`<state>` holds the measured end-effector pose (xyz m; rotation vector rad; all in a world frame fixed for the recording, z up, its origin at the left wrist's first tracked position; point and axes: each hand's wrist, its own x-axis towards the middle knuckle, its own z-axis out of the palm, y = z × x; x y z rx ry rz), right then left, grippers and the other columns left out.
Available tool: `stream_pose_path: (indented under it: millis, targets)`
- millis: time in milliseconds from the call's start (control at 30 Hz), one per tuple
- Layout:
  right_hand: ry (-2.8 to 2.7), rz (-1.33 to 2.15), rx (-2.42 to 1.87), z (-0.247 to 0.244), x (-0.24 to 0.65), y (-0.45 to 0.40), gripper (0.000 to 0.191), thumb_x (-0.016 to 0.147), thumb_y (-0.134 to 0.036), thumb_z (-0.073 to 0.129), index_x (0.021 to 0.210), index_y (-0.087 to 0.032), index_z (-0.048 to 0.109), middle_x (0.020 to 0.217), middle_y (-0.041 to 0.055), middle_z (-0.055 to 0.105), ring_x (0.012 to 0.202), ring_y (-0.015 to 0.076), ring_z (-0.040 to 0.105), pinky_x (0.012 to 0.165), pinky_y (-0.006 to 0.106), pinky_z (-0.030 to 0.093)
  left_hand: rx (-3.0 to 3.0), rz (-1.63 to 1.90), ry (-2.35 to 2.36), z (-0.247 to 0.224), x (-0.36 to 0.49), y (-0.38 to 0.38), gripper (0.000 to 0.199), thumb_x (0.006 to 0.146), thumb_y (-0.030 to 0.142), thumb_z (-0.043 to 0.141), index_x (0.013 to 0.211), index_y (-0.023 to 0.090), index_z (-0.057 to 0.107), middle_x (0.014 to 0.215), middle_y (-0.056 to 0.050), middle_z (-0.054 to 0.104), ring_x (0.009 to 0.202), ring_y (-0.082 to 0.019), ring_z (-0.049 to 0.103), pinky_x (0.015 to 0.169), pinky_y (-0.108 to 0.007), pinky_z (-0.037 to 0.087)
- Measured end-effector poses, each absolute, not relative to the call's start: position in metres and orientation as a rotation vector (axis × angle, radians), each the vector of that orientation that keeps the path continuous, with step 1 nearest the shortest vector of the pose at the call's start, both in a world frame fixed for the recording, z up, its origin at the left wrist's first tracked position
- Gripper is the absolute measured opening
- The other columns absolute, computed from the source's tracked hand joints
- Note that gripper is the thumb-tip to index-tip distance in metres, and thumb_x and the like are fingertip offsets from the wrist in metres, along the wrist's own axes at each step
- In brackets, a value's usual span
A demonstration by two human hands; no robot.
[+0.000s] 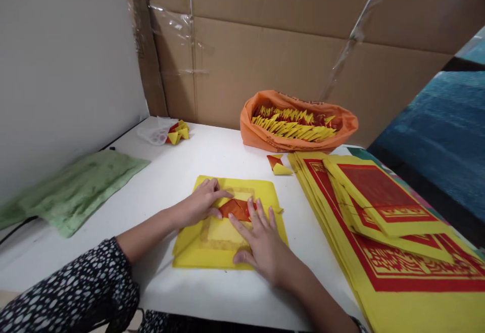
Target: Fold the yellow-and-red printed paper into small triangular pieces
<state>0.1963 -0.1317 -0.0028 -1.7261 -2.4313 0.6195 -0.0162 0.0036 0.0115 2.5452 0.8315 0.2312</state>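
Note:
A stack of yellow paper sheets [185, 252] lies on the white table in front of me. On it rests a strip of folded joss paper [235, 209], its red-orange side up and yellow at its ends. My left hand [202, 202] has its thumb and fingers closed around the strip's left end. With fingers spread, my right hand [262, 239] lies flat, its fingertips pressing on the right part of the strip. A yellow tip of the strip sticks out beyond the right fingers.
An orange bag [261, 143] full of folded yellow-and-red pieces stands at the back. One folded piece [280, 167] lies before it. Large printed sheets [333, 262] are stacked at right. A green cloth [87, 181] lies left, and a plastic bag [153, 132] with folded pieces behind.

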Motion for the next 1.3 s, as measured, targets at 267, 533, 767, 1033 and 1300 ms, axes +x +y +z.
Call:
stream_pose_path:
  millis: [267, 533, 767, 1033, 1300]
  targets:
    - [-2.518, 0.652, -1.746, 0.001, 0.194, -0.134, 0.075, 0.091, -0.061, 0.048, 0.152, -0.038, 0.011, 0.159, 0.0050, -0.020, 0.142, 0.0368, -0.021, 0.112, 0.066, -0.003, 2.328, -0.091, 0.827, 0.034, 0.044, 0.028, 0.014, 0.081, 0.026, 0.067, 0.092, 0.017, 0.066, 0.079, -0.001, 0.066, 0.073, -0.017, 0.059, 0.067, -0.025, 0.044]
    - [-1.488, -0.047, -1.585, -0.008, 0.209, -0.145, 0.095, 0.092, -0.040, 0.055, 0.152, -0.021, -0.016, 0.161, 0.0126, -0.004, 0.148, 0.0301, 0.008, 0.114, 0.054, 0.027, 2.385, 0.286, 0.898, 0.058, 0.040, 0.011, 0.007, 0.073, 0.014, 0.068, 0.078, 0.016, 0.071, 0.074, -0.002, 0.071, 0.075, -0.020, 0.065, 0.072, -0.027, 0.047]
    - [-2.133, -0.008, -1.134, -0.014, 0.205, -0.149, 0.054, 0.096, -0.010, 0.039, 0.147, -0.028, 0.036, 0.146, 0.0031, 0.047, 0.137, 0.0185, 0.040, 0.112, 0.041, 0.039, 2.364, 0.732, 0.453, 0.032, 0.002, -0.009, 0.019, 0.089, 0.022, 0.054, 0.076, 0.018, 0.067, 0.109, -0.010, 0.072, 0.120, -0.022, 0.058, 0.100, -0.038, 0.045]
    - [-2.485, 0.062, -1.153, -0.032, 0.189, -0.156, 0.044, 0.096, -0.024, 0.050, 0.140, -0.022, 0.048, 0.144, 0.0056, 0.048, 0.137, 0.0205, 0.041, 0.113, 0.042, 0.038, 2.454, 0.399, 0.555, 0.002, -0.011, -0.033, 0.019, 0.083, 0.010, 0.054, 0.099, 0.019, 0.059, 0.130, -0.011, 0.061, 0.130, -0.024, 0.050, 0.095, -0.035, 0.049]
    - [-2.340, 0.229, -1.018, -0.024, 0.205, -0.160, 0.055, 0.092, -0.014, 0.051, 0.145, -0.022, 0.041, 0.139, 0.0077, 0.055, 0.131, 0.0182, 0.049, 0.108, 0.039, 0.045, 2.547, 0.269, 0.570, 0.002, -0.009, -0.041, 0.051, 0.087, 0.035, 0.062, 0.135, 0.022, 0.047, 0.153, -0.012, 0.036, 0.144, -0.028, 0.028, 0.117, -0.048, 0.025]
